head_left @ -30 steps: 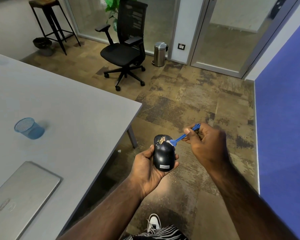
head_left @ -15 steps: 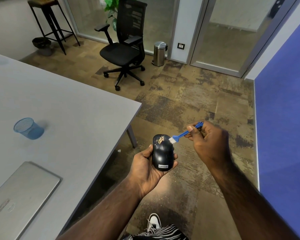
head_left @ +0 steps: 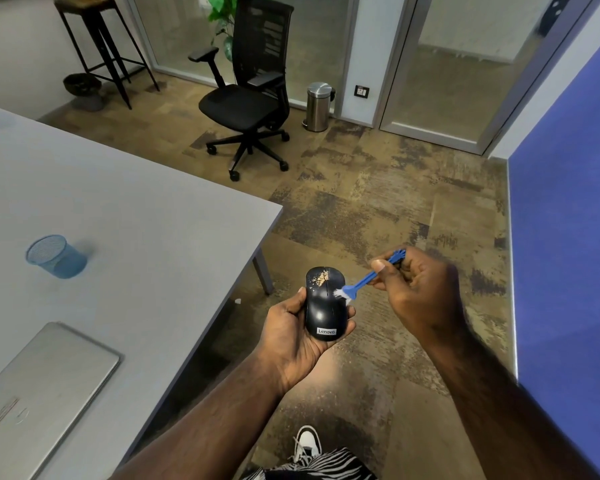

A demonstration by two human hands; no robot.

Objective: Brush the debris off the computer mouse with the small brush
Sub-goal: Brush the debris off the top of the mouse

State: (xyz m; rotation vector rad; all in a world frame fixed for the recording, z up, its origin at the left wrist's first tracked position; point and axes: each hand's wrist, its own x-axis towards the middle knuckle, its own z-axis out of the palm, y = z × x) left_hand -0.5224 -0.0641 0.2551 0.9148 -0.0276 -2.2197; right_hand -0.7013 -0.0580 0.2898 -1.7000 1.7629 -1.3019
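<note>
My left hand (head_left: 291, 336) cradles a black computer mouse (head_left: 324, 308) from below, held over the floor just right of the table corner. Tan crumbs of debris (head_left: 320, 278) lie on the mouse's front, around the scroll wheel. My right hand (head_left: 420, 292) pinches a small blue brush (head_left: 368, 278) by its handle. The brush's white bristles touch the right edge of the mouse, a little behind the debris.
A grey table (head_left: 125, 244) stands to the left with a blue mesh cup (head_left: 54, 256) and a closed silver laptop (head_left: 39, 386) on it. A blue wall panel (head_left: 565, 237) is close on the right. A black office chair (head_left: 246, 95) and steel bin (head_left: 318, 105) stand farther off.
The brush tip has swept from the debris patch back and down to the mouse's right edge. The crumbs look a little more spread. My left hand keeps the mouse nearly still.
</note>
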